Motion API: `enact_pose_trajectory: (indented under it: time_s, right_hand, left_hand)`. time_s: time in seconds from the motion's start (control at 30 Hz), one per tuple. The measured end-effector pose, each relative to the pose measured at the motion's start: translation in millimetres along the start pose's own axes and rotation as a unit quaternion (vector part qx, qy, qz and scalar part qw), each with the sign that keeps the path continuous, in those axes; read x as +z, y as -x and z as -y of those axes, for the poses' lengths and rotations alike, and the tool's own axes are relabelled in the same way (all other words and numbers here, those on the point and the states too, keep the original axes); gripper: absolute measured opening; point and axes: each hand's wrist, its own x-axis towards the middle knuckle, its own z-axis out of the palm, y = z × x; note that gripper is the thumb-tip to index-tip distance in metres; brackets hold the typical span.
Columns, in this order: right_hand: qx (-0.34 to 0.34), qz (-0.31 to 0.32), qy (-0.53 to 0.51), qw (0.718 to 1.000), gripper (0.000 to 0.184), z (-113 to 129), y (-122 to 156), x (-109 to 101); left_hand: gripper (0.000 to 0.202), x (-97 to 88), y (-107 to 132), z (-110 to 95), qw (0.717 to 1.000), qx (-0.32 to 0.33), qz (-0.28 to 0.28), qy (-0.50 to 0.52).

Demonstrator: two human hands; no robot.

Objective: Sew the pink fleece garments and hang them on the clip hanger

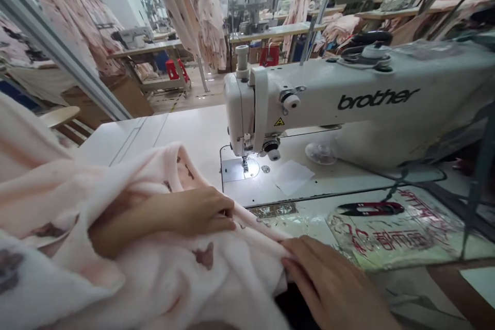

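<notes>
A soft pale pink fleece fabric [154,263] with a brown print lies bunched in my lap and over the front edge of the sewing table. My left hand [193,214] grips a fold of it a short way in front of the presser foot [245,164] of a white Brother sewing machine [340,98]. My right hand [328,283] pinches the fabric's edge at the lower right, nearer to me. The needle area is uncovered, with no fabric under the foot.
Red-handled thread snips [371,209] lie on a printed plastic sheet [390,232] right of the fabric. A white paper square [294,177] and a round clear dish [320,153] sit on the machine bed. Other sewing stations, hanging pink garments and a red stool [177,70] stand beyond.
</notes>
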Motion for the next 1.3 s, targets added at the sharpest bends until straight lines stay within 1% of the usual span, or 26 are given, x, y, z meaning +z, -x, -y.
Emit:
enact_pose_trajectory:
  time_s: [0.03,0.1,0.17,0.23,0.3,0.33,0.37,0.43,0.47,0.5,0.57,0.63,0.7,0.73,0.8,0.9,1.0,1.07,1.17,1.3]
  right_hand:
    - [0.023,0.011,-0.012,1.0,0.011,-5,-3,-1]
    - [0.047,0.021,-0.043,0.998,0.008,-9,-11,-4]
    - [0.065,0.02,-0.046,0.997,0.009,-10,-20,-7]
    - [0.093,0.049,-0.037,0.994,0.012,-10,-31,-8]
    - [0.123,0.104,-0.043,0.986,0.014,-12,-40,-8]
    - [0.137,0.126,-0.05,0.981,0.014,-13,-44,-9]
    - [0.148,0.138,-0.057,0.978,0.014,-15,-47,-9]
    - [0.149,0.14,-0.075,0.976,0.013,-18,-52,-11]
    - [0.143,0.137,-0.085,0.976,0.013,-19,-54,-12]
    - [0.136,0.136,-0.098,0.976,0.012,-20,-56,-13]
    - [0.132,0.143,-0.13,0.972,0.01,-20,-59,-18]
    - [0.149,0.151,-0.169,0.962,0.009,-21,-64,-23]
    - [0.168,0.165,-0.222,0.946,0.009,-22,-68,-29]
    - [0.171,0.174,-0.248,0.938,0.009,-23,-69,-32]
    - [0.165,0.195,-0.289,0.923,0.008,-25,-73,-35]
    - [0.151,0.217,-0.32,0.91,0.008,-30,-77,-34]
    - [0.154,0.221,-0.336,0.902,0.009,-32,-81,-30]
    - [0.156,0.221,-0.338,0.901,0.009,-31,-82,-28]
    - [0.155,0.22,-0.341,0.901,0.008,-29,-84,-27]
    - [0.154,0.205,-0.329,0.909,0.006,-28,-85,-29]
  left_hand:
    - [0.026,1.7,-5,5,1.0,-0.005,-0.002,-0.003]
    - [0.027,1.4,-10,11,1.0,-0.008,-0.004,-0.014]
    - [0.028,-0.5,-11,9,0.999,-0.018,-0.009,-0.033]
    - [0.027,0.2,-12,0,0.995,-0.06,-0.021,-0.08]
    - [0.02,5.4,-15,-13,0.983,-0.097,-0.051,-0.149]
    - [0.017,9.6,-18,-20,0.978,-0.094,-0.076,-0.172]
    - [0.016,14.4,-21,-26,0.976,-0.073,-0.1,-0.18]
    - [0.024,24.0,-30,-33,0.979,-0.009,-0.13,-0.156]
    - [0.03,27.9,-34,-35,0.981,0.017,-0.135,-0.136]
    - [0.034,30.5,-37,-35,0.983,0.036,-0.132,-0.121]
    - [0.032,31.3,-41,-32,0.988,0.048,-0.113,-0.095]
    - [0.026,26.5,-39,-29,0.995,0.034,-0.082,-0.038]
    - [0.024,19.4,-33,-27,0.998,-0.005,-0.044,0.041]
    - [0.025,16.5,-31,-27,0.996,-0.024,-0.03,0.077]
    - [0.03,13.5,-27,-26,0.992,-0.033,-0.019,0.124]
    - [0.036,16.6,-29,-23,0.988,-0.017,-0.03,0.148]
    - [0.03,22.3,-32,-21,0.986,-0.011,-0.042,0.159]
    - [0.028,24.5,-32,-21,0.985,-0.009,-0.047,0.169]
    - [0.03,24.5,-30,-22,0.982,-0.006,-0.053,0.18]
    - [0.029,21.9,-26,-25,0.982,-0.022,-0.059,0.177]
